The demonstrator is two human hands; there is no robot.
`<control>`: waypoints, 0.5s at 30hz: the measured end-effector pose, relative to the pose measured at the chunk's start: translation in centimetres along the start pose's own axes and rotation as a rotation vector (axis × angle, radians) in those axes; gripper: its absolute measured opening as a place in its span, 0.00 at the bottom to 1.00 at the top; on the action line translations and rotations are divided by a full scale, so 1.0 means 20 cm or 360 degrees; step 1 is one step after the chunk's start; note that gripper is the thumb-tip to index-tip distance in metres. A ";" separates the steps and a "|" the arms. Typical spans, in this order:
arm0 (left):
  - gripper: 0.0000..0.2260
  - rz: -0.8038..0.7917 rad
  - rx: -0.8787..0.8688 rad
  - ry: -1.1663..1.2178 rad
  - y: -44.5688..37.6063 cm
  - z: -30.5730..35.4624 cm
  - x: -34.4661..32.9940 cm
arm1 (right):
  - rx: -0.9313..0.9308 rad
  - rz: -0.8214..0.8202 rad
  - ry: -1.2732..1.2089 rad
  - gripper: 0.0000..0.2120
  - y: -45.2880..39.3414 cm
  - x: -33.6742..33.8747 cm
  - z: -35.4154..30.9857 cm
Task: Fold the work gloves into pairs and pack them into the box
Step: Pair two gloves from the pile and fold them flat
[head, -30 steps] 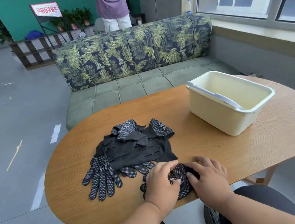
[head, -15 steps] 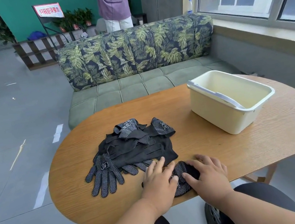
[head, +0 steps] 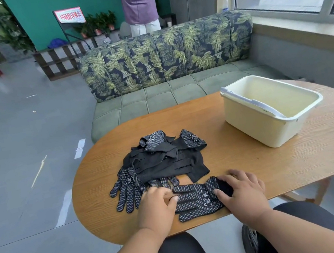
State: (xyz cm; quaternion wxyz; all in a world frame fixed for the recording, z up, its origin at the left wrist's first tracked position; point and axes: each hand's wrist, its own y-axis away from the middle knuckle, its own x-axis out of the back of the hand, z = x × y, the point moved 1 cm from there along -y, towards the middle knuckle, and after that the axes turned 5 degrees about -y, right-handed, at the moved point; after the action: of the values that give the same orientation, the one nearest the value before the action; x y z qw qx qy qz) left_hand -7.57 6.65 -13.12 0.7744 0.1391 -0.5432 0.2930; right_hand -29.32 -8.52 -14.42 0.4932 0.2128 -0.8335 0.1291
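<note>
Near edge of oval wooden table (head: 252, 157): black dotted work glove (head: 196, 200) lying flat, palm side up with white printed characters, finger ends pointing left, cuff to the right. Left hand (head: 157, 210) resting on the finger end of this glove, fingers curled down onto the fabric, thumb tip pressing on it; whether the fingers really pinch the cloth cannot be told. Right hand (head: 243, 193) on the cuff end, fingers bent over the dark cuff and grasping it against the table top.

Just beyond, toward the far left of the hands: loose pile of black work gloves (head: 164, 159), some with dotted palms up, some with plain black backs, cuffs with printed marks at the far side. One dotted glove (head: 128, 188) spread at the left of the pile, fingers pointing near-left, close beside the left hand.

Far right on the table: cream rectangular plastic box (head: 247, 123) with a pale handle laid across the rim, standing well apart from the gloves, no gloves visible inside.

Behind the table: green sofa with leaf-patterned back cushion (head: 164, 56). Farther back, standing person in purple shirt (head: 137, 1).
</note>
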 end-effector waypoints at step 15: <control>0.07 -0.0098 0.0173 0.0237 0.05 0.03 0.07 | 0.0045 0.0007 0.0022 0.29 0.02 0.01 0.01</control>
State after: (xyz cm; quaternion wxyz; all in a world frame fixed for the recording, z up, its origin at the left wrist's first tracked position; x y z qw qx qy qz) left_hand -8.30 7.48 -11.72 0.8126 0.1752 -0.4630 0.3076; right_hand -29.66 -8.29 -14.33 0.4955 0.2171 -0.8287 0.1435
